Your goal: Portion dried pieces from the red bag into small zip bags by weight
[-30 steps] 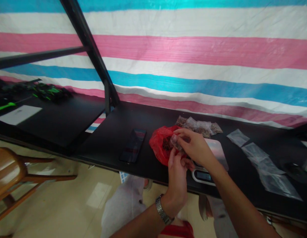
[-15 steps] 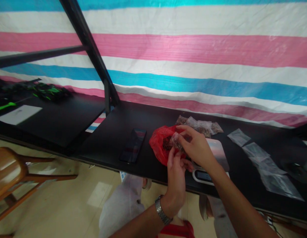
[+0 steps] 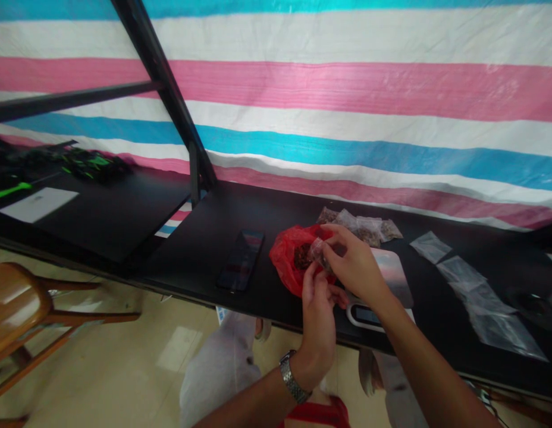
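Pinching a sachet [image 3: 317, 249], the right hand [image 3: 355, 264] had its thumb and forefinger closed on the clear plastic, the other fingers bent behind. The left hand [image 3: 319, 303] came up from below, its longer fingers stretched and their tips at the sachet's lower side, the rest curled loosely; from where I stood I could not tell whether they gripped it or only steadied it.

The sachet was at the right side of the mouth of a red bag [image 3: 282, 255], which lay crumpled open on the black table [image 3: 271, 202] with dark brown bits [image 3: 302, 257] inside. I could not make out whether sachet and bag touched.

Just right of the hands sat a scale [image 3: 394, 273], partly hidden by the right arm, its display facing the person. Behind it, filled packets [image 3: 367, 229] lay bunched together. Farther right, flat clear bags [image 3: 481, 297] overlapped in a slanting row. A phone [image 3: 241, 261] lay to the left of the red bag, near it but apart. A metal watch [image 3: 294, 377] circled the left wrist, and a striped sheet [image 3: 311, 86] hung behind everything.
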The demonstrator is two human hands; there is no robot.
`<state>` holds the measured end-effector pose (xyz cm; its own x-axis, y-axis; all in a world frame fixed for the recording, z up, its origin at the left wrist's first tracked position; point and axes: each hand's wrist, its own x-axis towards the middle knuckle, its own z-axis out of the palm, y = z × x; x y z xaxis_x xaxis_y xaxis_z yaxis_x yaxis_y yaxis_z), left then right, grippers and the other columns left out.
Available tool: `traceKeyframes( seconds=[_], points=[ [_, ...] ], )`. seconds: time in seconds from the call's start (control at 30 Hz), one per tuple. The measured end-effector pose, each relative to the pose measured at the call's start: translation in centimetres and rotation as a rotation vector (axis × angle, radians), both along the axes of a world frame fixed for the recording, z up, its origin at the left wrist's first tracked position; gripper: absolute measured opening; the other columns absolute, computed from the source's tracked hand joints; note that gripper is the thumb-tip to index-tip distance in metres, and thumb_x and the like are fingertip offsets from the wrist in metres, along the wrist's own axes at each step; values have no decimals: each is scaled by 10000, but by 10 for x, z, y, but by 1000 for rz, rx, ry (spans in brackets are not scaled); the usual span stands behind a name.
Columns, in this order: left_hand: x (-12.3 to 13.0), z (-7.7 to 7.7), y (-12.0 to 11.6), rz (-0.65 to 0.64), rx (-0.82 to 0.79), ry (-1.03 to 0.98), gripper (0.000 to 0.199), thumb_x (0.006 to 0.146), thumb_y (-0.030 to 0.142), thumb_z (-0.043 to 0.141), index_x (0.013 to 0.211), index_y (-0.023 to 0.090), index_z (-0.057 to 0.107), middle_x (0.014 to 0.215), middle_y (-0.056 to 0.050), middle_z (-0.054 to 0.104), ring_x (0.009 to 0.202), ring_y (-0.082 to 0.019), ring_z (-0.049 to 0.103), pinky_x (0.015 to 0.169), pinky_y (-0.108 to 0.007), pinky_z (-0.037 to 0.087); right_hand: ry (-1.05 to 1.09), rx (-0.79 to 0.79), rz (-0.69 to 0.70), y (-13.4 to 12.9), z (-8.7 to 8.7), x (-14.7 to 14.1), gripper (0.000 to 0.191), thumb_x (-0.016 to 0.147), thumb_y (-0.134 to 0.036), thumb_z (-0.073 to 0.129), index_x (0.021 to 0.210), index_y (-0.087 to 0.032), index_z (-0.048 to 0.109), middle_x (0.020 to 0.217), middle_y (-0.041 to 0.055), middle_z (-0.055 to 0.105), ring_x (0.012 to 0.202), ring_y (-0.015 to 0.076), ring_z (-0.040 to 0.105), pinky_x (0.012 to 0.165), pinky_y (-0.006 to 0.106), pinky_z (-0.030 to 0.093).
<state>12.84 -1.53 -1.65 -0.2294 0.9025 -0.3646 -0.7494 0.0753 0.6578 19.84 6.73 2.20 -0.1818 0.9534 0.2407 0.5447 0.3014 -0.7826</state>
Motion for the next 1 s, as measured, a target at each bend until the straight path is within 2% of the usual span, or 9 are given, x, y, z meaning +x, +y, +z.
traceKeyframes(
  seconds=[0.17, 0.27, 0.37, 0.5, 0.63, 0.77, 0.93, 1.0],
  points=[
    [3, 0, 0, 0, -3, -1, 578, 847, 422, 706, 1324, 147, 532, 619, 60, 613, 519, -130, 551, 573, -255, 421, 59, -16, 13, -1, -4, 4, 316, 937, -248, 618, 1239, -228, 708, 935, 40, 828, 840, 220, 768, 765, 334, 552],
    [6, 1, -2, 61, 3, -9, 597, 803, 383, 721, 1321, 161, 522, 758, 19, 689, 531, -114, 552, 560, -249, 424, 90, 0, 22, -6, -8, 3, 290, 959, -254, 594, 1221, -235, 719, 973, 49, 832, 892, 229, 778, 810, 349, 567],
    [10, 3, -6, 109, 2, -31, 601, 781, 335, 713, 1325, 171, 519, 871, -6, 713, 560, -102, 549, 548, -239, 420, 24, 25, 27, -11, -11, 1, 278, 969, -246, 587, 1197, -263, 744, 1025, 48, 838, 931, 242, 782, 845, 371, 572],
    [13, 2, -10, 80, 6, -19, 590, 817, 287, 662, 1374, 179, 503, 896, -7, 711, 556, -98, 539, 548, -245, 424, -112, 44, -5, -10, -11, 1, 270, 971, -247, 600, 1174, -274, 775, 1063, 55, 842, 963, 277, 783, 881, 417, 569],
    [12, -3, -10, 89, 4, 7, 570, 855, 256, 620, 1405, 194, 485, 863, 8, 695, 554, -98, 534, 556, -245, 429, -130, 60, -16, -10, -11, 1, 260, 965, -254, 610, 1155, -272, 787, 1082, 57, 841, 984, 293, 775, 923, 451, 559],
    [10, -5, -9, 92, 12, 41, 540, 881, 230, 584, 1412, 199, 489, 865, 10, 692, 561, -101, 550, 576, -251, 452, -1, 72, -40, -11, -11, -2, 235, 959, -278, 607, 1115, -263, 783, 1035, 55, 839, 940, 274, 768, 914, 438, 559],
    [9, -1, -9, 118, 14, 132, 486, 908, 210, 576, 1392, 205, 528, 946, -13, 704, 586, -91, 573, 604, -246, 476, 213, 38, -14, -10, -10, 6, 201, 931, -314, 651, 1079, -227, 755, 940, 53, 824, 863, 232, 758, 861, 378, 573],
    [8, 1, -8, 126, 30, 196, 471, 940, 252, 602, 1403, 203, 534, 875, 4, 678, 585, -94, 563, 597, -236, 467, 312, -8, 8, -9, -8, 13, 238, 906, -325, 690, 1115, -220, 731, 908, 44, 817, 831, 221, 757, 803, 353, 578]
  ],
)
